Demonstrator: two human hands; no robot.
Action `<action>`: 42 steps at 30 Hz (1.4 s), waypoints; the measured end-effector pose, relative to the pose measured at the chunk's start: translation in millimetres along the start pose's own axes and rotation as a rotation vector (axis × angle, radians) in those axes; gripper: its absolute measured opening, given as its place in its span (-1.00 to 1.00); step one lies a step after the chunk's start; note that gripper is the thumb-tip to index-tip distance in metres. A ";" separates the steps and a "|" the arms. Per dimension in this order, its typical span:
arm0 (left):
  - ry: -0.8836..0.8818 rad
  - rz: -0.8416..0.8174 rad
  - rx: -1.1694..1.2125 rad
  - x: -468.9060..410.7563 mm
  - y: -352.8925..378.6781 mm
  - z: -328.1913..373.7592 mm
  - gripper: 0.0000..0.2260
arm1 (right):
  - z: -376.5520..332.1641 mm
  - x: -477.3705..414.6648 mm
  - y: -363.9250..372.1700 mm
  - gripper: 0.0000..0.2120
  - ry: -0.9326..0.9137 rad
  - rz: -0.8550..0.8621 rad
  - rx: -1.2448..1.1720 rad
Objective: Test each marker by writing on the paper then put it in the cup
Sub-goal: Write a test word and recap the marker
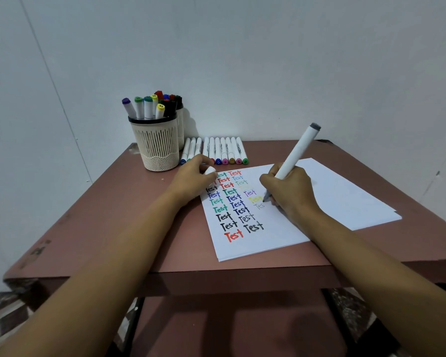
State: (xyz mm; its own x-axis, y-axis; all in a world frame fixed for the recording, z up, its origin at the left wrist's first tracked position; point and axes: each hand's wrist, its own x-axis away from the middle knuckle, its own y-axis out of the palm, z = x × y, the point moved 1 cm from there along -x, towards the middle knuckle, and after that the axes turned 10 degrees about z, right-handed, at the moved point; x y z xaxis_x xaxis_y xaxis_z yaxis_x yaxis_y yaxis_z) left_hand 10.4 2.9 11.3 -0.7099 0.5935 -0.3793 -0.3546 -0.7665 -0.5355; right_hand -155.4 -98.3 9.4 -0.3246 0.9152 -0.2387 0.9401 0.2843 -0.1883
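Right hand [286,191]: fingers wrapped round the marker [294,155], low on the barrel for control. The tip is down on the paper [345,197]. The barrel leans up and away to the right, which keeps the letters in my sight. A pale grey "Tes" sits just left of the tip, at the foot of the third column, so the word is not yet finished.

Left hand [193,179]: it rests on the sheet's top left corner, pinning it so the paper does not slide under the stroke. The fingers are curled round a small white cap [210,170]. It is most likely this marker's own, though little of it shows. I keep it in hand so it can go straight back on.

Cup [157,145]: back left of the table [113,215], well apart from my writing hand. It is packed with standing markers [150,106], coloured ends up; I take these as tested.

Row of markers [216,150]: they lie side by side just right of the cup, behind the paper, coloured ends toward me. I take these as waiting their turn.

Next, as I judge it: finish the "t", recap, then find a gap in that crowded cup.
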 end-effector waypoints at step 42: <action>0.307 -0.171 0.057 16.8 10.6 21.7 -0.85 | -10.0 -8.8 0.3 -0.78 0.289 -0.271 -0.652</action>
State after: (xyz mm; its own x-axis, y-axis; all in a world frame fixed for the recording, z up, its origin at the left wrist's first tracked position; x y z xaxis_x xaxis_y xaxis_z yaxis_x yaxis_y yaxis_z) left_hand -18.4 -0.6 15.6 -0.4247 0.7539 -0.5013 -0.4923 -0.6570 -0.5710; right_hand -151.3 -103.4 21.0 -0.5967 0.8024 0.0114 0.7322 0.5385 0.4170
